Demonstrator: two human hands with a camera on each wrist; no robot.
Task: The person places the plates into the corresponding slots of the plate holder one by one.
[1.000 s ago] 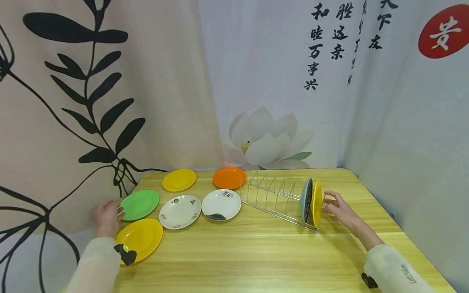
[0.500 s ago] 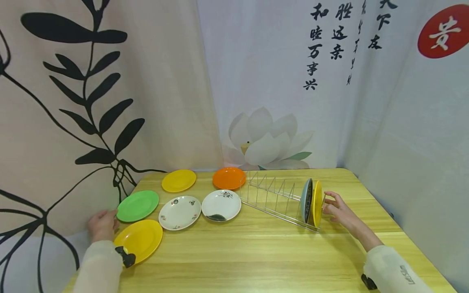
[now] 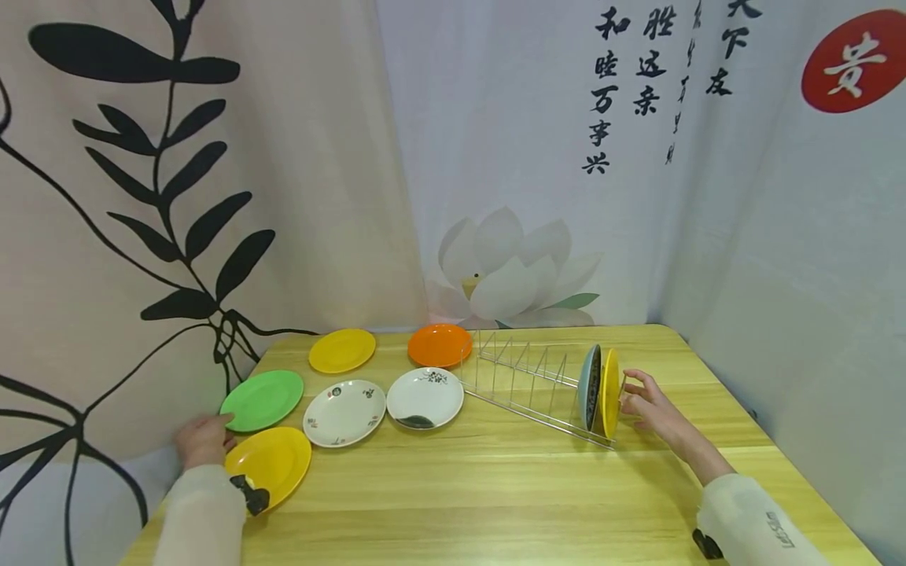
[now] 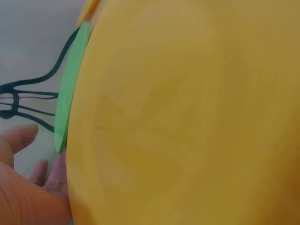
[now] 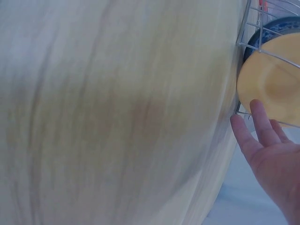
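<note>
Six plates (image 3: 343,351) lie left, two plates (image 3: 610,393) stand in one rack (image 3: 539,417); left grip (image 3: 204,440), wide, by the green plate (image 3: 262,401), right grip (image 3: 654,409), wide, beside the rack.

Cropped in the left wrist view, the near yellow plate (image 4: 187,117) partly hides the green plate (image 4: 70,89).

Chinese characters on the cloth backdrop (image 3: 524,102); faint lettering (image 3: 781,529) on the right sleeve (image 3: 750,511).
At one o'clock, the leftmost column (image 3: 604,99) reads 和睦万事兴, the next column (image 3: 650,64) 胜远亲; a thin column (image 3: 683,86) is too narrow to read; the rightmost column (image 3: 734,41), its top character cropped, ends 下友. At two o'clock, a red oval (image 3: 852,63) bears a white 贵. The lettering, at four o'clock, is too small to read surely.
</note>
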